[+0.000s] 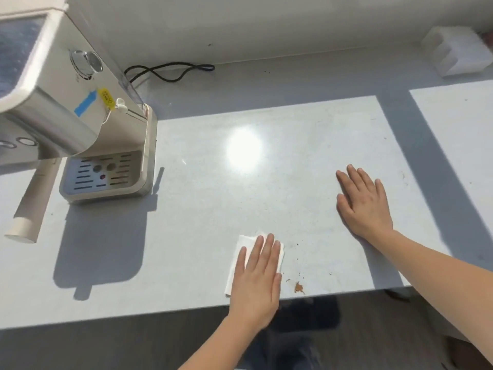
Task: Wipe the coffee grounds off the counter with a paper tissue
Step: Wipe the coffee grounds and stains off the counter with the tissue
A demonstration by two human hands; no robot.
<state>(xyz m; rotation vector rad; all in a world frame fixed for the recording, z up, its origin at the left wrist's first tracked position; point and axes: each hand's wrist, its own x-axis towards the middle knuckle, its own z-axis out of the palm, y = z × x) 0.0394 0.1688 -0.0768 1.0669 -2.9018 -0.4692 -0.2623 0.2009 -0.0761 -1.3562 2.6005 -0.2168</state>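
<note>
A folded white paper tissue (pixel 241 253) lies flat on the pale counter (pixel 202 214) near its front edge. My left hand (pixel 257 281) presses down on the tissue with its fingers straight and together, covering most of it. Just right of the tissue, a small brown clump of coffee grounds (pixel 298 287) and a few scattered specks sit close to the counter's edge. My right hand (pixel 364 202) rests flat on the counter farther back and to the right, palm down, fingers spread, holding nothing.
A cream espresso machine (pixel 106 145) with its drip tray stands at the left, its portafilter handle (pixel 29 206) sticking out toward me. A black cable (pixel 170 72) loops behind it. A white tissue box (pixel 458 50) sits at the back right. Floor lies below the front edge.
</note>
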